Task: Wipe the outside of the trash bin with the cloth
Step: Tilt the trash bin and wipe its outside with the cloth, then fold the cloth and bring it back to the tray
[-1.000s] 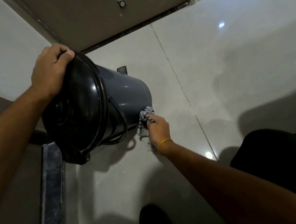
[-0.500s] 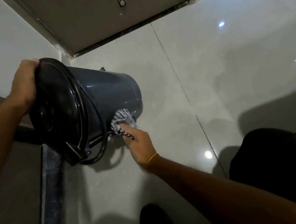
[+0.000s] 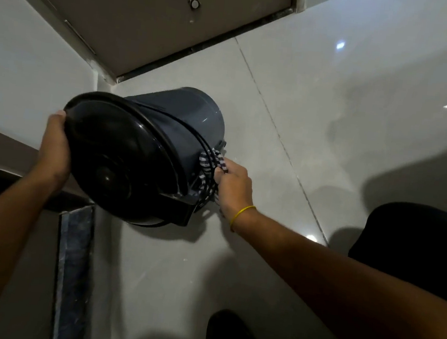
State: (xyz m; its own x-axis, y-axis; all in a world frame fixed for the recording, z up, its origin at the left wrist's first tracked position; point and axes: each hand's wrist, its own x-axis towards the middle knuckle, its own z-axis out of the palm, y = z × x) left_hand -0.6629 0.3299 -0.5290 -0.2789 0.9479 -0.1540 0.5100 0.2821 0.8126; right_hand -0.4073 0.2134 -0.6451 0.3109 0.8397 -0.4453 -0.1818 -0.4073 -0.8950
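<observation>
Slippage was judged likely, since the tilted trash bin (image 3: 184, 115) was steadied only at its lid rim by the left hand (image 3: 55, 149) at nine o'clock while the striped cloth (image 3: 212, 162) was pinched against its wall by the right hand (image 3: 233, 187) at three o'clock.

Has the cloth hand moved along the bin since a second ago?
Yes. The right hand with the cloth has slid from the bin base toward the lid hinge.

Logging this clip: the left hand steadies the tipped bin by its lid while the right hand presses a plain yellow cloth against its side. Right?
Not quite. The head view shows the cloth is striped dark and white, not plain yellow; the yellow is a band on the right wrist. The rest holds: left hand on the lid, right hand at the bin.
</observation>
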